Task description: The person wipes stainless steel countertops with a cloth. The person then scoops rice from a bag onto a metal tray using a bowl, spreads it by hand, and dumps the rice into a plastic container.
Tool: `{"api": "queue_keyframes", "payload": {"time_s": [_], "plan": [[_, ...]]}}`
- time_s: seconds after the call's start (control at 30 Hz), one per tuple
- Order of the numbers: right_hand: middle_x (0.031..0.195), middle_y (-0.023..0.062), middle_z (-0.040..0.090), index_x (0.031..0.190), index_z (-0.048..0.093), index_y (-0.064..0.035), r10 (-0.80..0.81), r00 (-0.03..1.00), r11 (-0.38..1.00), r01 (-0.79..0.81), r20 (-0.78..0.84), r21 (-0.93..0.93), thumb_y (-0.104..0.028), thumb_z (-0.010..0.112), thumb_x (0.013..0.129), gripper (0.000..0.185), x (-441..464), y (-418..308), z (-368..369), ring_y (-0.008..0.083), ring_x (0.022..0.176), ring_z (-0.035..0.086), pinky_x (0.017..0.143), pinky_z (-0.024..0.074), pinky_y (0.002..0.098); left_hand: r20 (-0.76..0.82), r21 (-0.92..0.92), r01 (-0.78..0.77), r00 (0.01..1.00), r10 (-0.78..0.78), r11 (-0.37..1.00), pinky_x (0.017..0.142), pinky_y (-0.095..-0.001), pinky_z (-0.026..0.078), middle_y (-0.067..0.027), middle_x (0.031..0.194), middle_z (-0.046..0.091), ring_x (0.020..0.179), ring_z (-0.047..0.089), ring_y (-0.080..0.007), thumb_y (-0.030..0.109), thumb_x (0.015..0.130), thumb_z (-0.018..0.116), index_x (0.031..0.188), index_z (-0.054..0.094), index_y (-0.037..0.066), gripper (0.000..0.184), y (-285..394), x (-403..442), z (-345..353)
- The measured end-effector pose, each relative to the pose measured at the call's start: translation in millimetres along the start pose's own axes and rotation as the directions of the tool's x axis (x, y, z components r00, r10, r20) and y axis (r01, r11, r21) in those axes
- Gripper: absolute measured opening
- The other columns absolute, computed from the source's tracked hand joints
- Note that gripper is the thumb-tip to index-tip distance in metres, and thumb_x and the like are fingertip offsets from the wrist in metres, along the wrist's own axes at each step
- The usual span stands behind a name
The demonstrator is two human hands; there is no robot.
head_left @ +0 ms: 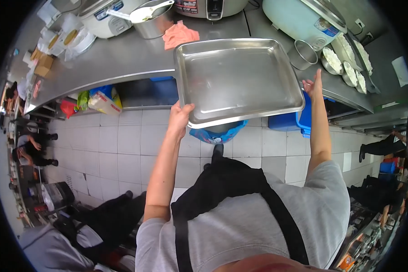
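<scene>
A rectangular stainless steel tray (235, 77) is held out over the counter's front edge, its inside bare and shiny. At the tray's near left corner, my left hand (180, 117) is closed on the rim, thumb on top. My right hand (314, 86) is beside the tray's right edge with its fingers apart; whether a fingertip touches the rim I cannot tell. Beyond that hand stands a metal cup-shaped container (303, 54). A crumpled pink cloth (180, 34) lies just past the tray's far left corner.
On the steel counter (127, 59) stand rice cookers (303, 20), a metal pot (152, 25) with a white ladle, and bowls of white food (332, 61). Below are a blue bin (285, 121) and a blue bag (220, 133). Other people (99, 226) stand behind and to both sides.
</scene>
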State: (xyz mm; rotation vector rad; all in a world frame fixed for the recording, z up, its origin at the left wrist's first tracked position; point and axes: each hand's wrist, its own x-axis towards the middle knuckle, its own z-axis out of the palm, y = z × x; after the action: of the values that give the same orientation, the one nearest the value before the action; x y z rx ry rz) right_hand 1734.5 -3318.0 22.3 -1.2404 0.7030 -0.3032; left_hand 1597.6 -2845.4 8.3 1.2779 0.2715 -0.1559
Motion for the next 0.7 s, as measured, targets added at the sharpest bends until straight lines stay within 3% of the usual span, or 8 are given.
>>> {"api": "queue_keyframes", "payload": {"time_s": [0.03, 0.17, 0.23, 0.27, 0.37, 0.53, 0.6, 0.7], "plan": [[0.118, 0.0232, 0.027, 0.131, 0.018, -0.0174, -0.004, 0.998, 0.999, 0.006, 0.065, -0.034, -0.066, 0.06, 0.061, 0.095, 12, -5, 2, 0.0289, 0.065, 0.057, 0.043, 0.0484, 0.027, -0.001, 0.016, -0.002, 1.0, 0.002, 1.0, 0.076, -0.0265, 0.041, -0.0099, 0.097, 0.058, 0.087, 0.053, -0.0159, 0.007, 0.076, 0.051, 0.105, 0.052, -0.004, 0.031, 1, 14, 3], [0.114, 0.0224, 0.031, 0.127, 0.027, -0.0166, 0.045, 0.998, 0.996, -0.042, 0.033, -0.079, -0.057, 0.065, 0.064, 0.084, 43, -24, 23, 0.0291, 0.068, 0.057, 0.045, 0.049, 0.0273, 0.025, -0.033, 0.006, 1.0, -0.005, 0.999, 0.07, -0.0262, 0.044, -0.0088, 0.091, 0.056, 0.08, 0.055, -0.0155, 0.008, 0.076, 0.052, 0.106, 0.051, -0.003, 0.032, 19, 60, 28], [0.107, 0.0235, 0.037, 0.116, 0.036, -0.0076, 0.024, 1.0, 0.991, -0.022, 0.019, -0.135, -0.034, 0.063, 0.073, 0.057, 66, -21, 24, 0.0295, 0.065, 0.056, 0.048, 0.0511, 0.0301, 0.038, -0.004, 0.006, 0.999, -0.006, 1.0, 0.068, -0.0261, 0.045, -0.0087, 0.091, 0.056, 0.078, 0.056, -0.0153, 0.008, 0.076, 0.052, 0.106, 0.05, -0.003, 0.031, 17, 82, 34], [0.107, 0.0235, 0.037, 0.116, 0.036, -0.0076, 0.022, 1.0, 0.992, -0.021, 0.004, -0.127, -0.034, 0.063, 0.073, 0.057, 75, -19, 25, 0.0295, 0.065, 0.056, 0.048, 0.0511, 0.0301, 0.038, 0.01, -0.007, 0.999, 0.007, 1.0, 0.066, -0.026, 0.045, -0.0085, 0.09, 0.056, 0.077, 0.056, -0.0151, 0.008, 0.076, 0.052, 0.105, 0.05, -0.002, 0.031, 16, 94, 36], [0.083, 0.0188, 0.049, 0.096, 0.042, 0.0036, 0.053, 0.999, 0.996, -0.053, -0.003, -0.077, -0.003, 0.044, 0.074, 0.023, 80, -15, 21, 0.03, 0.065, 0.056, 0.053, 0.0544, 0.0375, 0.086, 0.041, 0.004, 0.996, -0.008, 0.999, 0.063, -0.0272, 0.047, -0.0087, 0.09, 0.056, 0.075, 0.057, -0.0155, 0.01, 0.077, 0.052, 0.105, 0.048, -0.002, 0.031, 13, 128, 37], [0.083, 0.0175, 0.052, 0.095, 0.044, 0.0075, -0.014, 0.997, 0.998, 0.019, -0.081, 0.066, 0.002, 0.042, 0.073, 0.023, 28, 0, -15, 0.0269, 0.071, 0.057, 0.057, 0.0566, 0.037, 0.227, 0.13, 0.112, 0.964, -0.14, 0.985, 0.06, -0.0305, 0.05, -0.0099, 0.09, 0.056, 0.079, 0.058, -0.0181, 0.018, 0.082, 0.053, 0.114, 0.038, -0.002, 0.041, 22, 166, 36], [0.085, 0.0175, 0.053, 0.097, 0.043, 0.0085, -0.121, 0.986, 0.978, 0.138, -0.116, 0.156, 0.003, 0.041, 0.073, 0.024, -10, 21, -38, 0.0269, 0.073, 0.058, 0.061, 0.0567, 0.0366, 0.357, 0.222, 0.043, 0.926, -0.122, 0.974, 0.053, -0.0295, 0.051, -0.0124, 0.087, 0.057, 0.072, 0.06, -0.0184, 0.024, 0.085, 0.052, 0.121, 0.029, -0.002, 0.05, 42, 157, 36], [0.09, 0.0153, 0.054, 0.096, 0.047, 0.0067, 0.002, 0.98, 0.995, 0.018, -0.2, 0.098, 0.001, 0.044, 0.073, 0.024, -74, 62, -70, 0.0229, 0.075, 0.059, 0.061, 0.0559, 0.0325, 0.484, 0.5, -0.083, 0.852, -0.198, 0.862, 0.047, -0.0263, 0.049, -0.0144, 0.083, 0.058, 0.06, 0.06, -0.0167, 0.025, 0.085, 0.053, 0.125, 0.024, 0.0, 0.056, 68, 180, 6]]}}
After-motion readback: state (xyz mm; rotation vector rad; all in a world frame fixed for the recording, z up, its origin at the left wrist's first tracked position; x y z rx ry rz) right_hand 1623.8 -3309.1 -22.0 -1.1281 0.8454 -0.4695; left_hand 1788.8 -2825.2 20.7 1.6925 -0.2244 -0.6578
